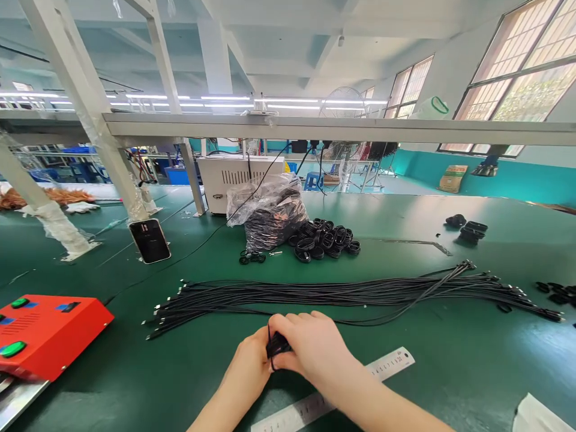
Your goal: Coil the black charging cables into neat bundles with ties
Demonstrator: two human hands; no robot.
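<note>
Firstly, left hand [245, 366]: closed, fingers curled around the underside of a small black cable coil [278, 345]. Right hand [310, 348]: clenched over the same coil from above, fingers wrapped across it and touching the left hand. One thin black strand looping below the grip. Coil location: held between both hands, above the tabletop and just short of the cables beyond.

Beneath the right forearm: steel ruler [390, 366], lying aslant on a green tabletop [450, 372], scale markings along its length. Just beyond the hands: long bundle of black cables [342, 294], laid flat across the tabletop, small metal-tipped ends at both sides.

Farther along the tabletop: heap of coiled black cables [324, 240], touching a clear plastic bag [267, 213] packed with more black coils. Behind the bag: white metal-cased machine [238, 183] with a vented front. Toward the left: red metal box [45, 336] with green buttons, near the front edge; black rectangular device [149, 240], farther back. Toward the right: scattered black coils [470, 231]; white paper [535, 417] at the lower corner.

Background: pedestal fan [342, 102], cardboard box [452, 178], large factory window [517, 78].
</note>
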